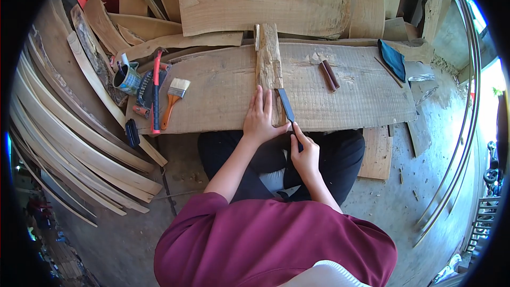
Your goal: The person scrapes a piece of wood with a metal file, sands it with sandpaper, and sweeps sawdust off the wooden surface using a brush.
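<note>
Head view: rough wooden strip [269, 56] lies crosswise mid-plank [223, 85], far edge toward near edge. Left hand [259, 119] on the strip's near end, fingers extended flat, thumb out beside the tool. Right hand [305, 151], at plank's near edge, fingers closed around handle of flat-bladed tool [286, 105], blade along strip's right side. Paintbrush [175, 95] toward plank's left end; teal cloth [392, 59] at far right corner.

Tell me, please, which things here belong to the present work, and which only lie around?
In use:
- rough wood strip, under the left hand
- dark flat tool, in the right hand

Seemingly just lying about:
- paintbrush
- mug
- teal cloth
- brown rods
</note>
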A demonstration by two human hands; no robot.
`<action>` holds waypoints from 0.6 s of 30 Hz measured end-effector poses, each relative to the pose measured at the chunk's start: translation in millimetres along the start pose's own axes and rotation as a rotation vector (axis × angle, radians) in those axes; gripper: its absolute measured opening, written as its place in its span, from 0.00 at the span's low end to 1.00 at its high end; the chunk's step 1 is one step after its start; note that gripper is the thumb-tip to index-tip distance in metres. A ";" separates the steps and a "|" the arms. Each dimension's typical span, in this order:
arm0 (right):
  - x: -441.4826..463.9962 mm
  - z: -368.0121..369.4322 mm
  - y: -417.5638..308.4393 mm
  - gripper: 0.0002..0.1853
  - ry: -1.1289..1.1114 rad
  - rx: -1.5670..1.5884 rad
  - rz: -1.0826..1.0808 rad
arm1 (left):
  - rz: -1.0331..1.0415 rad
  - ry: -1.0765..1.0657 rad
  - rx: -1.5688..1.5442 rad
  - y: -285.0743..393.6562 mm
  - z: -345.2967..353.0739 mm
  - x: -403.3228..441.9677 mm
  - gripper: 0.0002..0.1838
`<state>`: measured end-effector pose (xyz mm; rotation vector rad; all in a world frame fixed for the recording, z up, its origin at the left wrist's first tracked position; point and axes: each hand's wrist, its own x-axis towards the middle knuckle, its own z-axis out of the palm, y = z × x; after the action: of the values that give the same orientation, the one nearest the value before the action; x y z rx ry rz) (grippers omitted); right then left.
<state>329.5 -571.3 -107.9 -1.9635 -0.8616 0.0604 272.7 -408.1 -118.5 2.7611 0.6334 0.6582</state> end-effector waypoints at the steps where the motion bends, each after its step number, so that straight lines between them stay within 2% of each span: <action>1: 2.6 2.5 1.0 0.19 0.012 0.016 -0.022 | 0.019 0.024 -0.005 -0.8 1.4 0.6 0.62; 7: -7.0 -0.7 2.7 0.19 -0.001 0.003 0.024 | -0.001 0.006 -0.012 1.7 2.7 -2.6 0.62; 12: 11.5 16.4 7.6 0.20 0.130 0.120 -0.131 | -0.002 0.003 0.000 1.2 3.4 -2.0 0.62; 13: 13.5 15.0 4.8 0.19 0.084 0.084 -0.071 | -0.009 -0.011 -0.009 1.2 2.7 -2.2 0.63; 18: 3.9 -2.7 -0.1 0.19 0.016 0.049 -0.079 | -0.008 -0.014 0.010 2.0 -1.2 -0.4 0.63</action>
<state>333.4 -571.0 -105.3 -1.8798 -0.9177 0.0192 272.5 -409.9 -117.0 2.7683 0.6465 0.6351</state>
